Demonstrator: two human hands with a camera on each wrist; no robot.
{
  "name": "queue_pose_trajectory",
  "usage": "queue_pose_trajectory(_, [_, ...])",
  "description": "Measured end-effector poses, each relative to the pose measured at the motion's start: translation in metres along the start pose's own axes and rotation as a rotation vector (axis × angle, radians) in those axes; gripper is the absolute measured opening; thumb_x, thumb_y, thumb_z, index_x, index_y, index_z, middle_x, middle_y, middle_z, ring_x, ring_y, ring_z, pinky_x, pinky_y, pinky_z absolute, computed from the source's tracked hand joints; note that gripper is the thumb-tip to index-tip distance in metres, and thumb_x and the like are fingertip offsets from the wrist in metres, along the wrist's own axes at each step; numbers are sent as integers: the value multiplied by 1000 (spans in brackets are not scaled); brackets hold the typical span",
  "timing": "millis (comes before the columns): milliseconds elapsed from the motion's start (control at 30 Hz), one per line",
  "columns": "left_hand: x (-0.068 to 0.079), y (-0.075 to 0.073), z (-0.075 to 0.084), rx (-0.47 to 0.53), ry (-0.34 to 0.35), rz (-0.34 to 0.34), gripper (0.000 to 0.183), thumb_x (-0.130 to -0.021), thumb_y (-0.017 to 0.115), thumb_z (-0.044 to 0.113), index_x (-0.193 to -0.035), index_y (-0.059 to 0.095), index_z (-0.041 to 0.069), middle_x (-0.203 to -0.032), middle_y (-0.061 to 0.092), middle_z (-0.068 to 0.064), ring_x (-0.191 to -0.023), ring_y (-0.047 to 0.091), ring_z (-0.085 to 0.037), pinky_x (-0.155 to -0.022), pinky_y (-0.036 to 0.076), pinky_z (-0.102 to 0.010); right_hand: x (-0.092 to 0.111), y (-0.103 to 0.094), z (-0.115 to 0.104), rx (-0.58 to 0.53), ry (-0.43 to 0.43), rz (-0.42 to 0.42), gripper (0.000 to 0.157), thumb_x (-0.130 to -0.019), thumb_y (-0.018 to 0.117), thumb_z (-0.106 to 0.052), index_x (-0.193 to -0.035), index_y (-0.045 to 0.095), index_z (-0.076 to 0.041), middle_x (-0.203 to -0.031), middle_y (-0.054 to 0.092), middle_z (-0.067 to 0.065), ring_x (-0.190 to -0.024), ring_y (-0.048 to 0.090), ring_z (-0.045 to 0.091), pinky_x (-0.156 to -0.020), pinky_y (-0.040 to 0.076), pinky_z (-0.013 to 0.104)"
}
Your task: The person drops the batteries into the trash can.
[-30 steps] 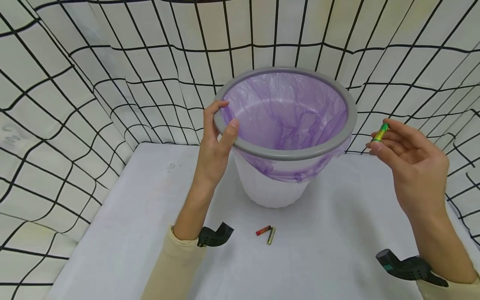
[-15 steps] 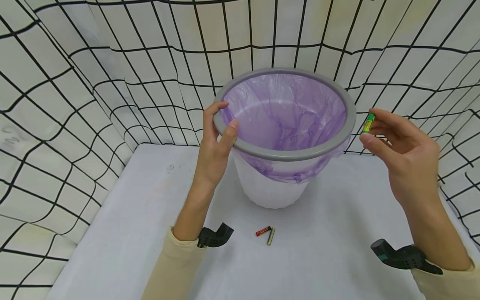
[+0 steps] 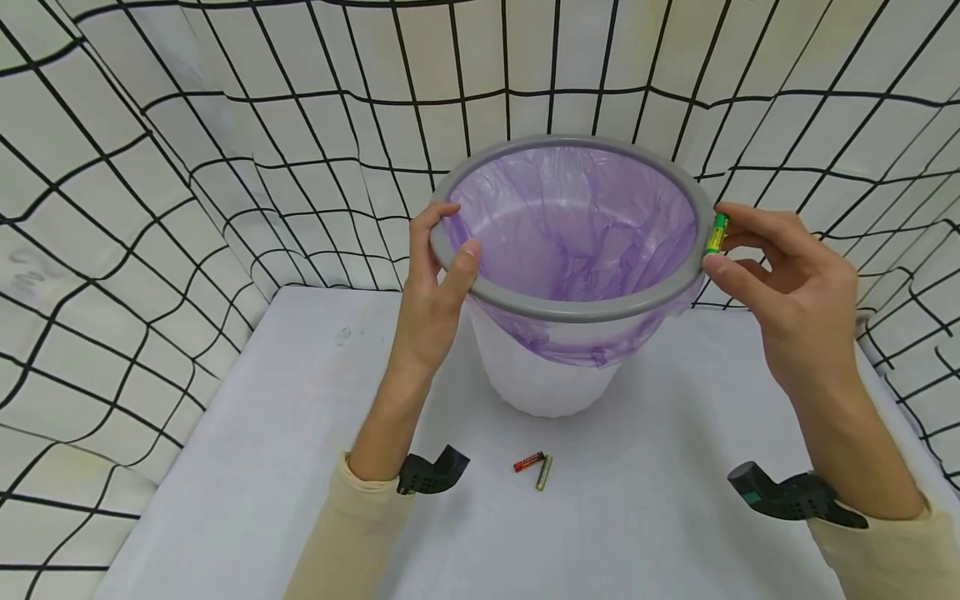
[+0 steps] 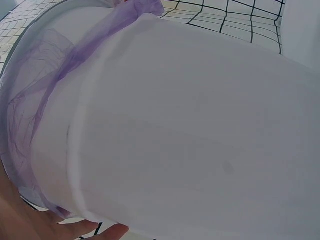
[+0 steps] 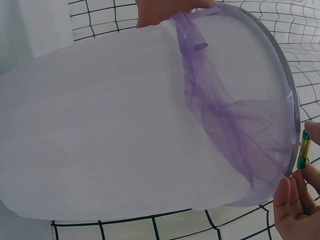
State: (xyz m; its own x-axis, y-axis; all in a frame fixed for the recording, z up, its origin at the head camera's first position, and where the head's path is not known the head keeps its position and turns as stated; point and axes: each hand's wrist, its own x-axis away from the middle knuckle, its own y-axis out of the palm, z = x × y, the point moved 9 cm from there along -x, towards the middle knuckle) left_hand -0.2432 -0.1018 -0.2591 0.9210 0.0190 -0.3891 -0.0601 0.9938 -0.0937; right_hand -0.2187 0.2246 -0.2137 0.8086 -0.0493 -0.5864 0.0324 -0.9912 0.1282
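Observation:
A white trash can with a grey rim ring and a purple bag liner stands on the table. My left hand grips the rim at its left side, thumb over the edge; in the left wrist view its fingers lie along the can's outside. My right hand pinches a green and yellow battery between thumb and index finger, right at the rim's right side. In the right wrist view the battery shows just outside the rim. A red battery and a gold-coloured battery lie in front of the can.
A white cloth covers the table. Behind it and at both sides rise white walls with a black grid. A black wrist camera sits on the left wrist, another wrist camera on the right.
My right hand has moved left with the green and yellow battery, from apart from the can up to its rim. The left hand and the can have stayed in place.

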Motion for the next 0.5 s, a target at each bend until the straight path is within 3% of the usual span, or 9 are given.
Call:
queue_pose_trajectory(333, [0,0,2,3,4,4,61,-95,55,53,-150,38,32,-156,46,0,-134,51,-18,-108,46,-52,-11,4,3,128,23,-20,44,-85,75,11,-128,70,6,-114,62,7,-114,54,20,-84,55,12])
queue_pose_trajectory(500, [0,0,1,9,3,1,61,-95,55,53,-150,38,31,-156,45,0,-134,51,-18,-108,46,-52,-15,6,5,116,44,-52,42,-85,74,12,-126,70,7,-114,61,7,-113,50,20,-81,55,11])
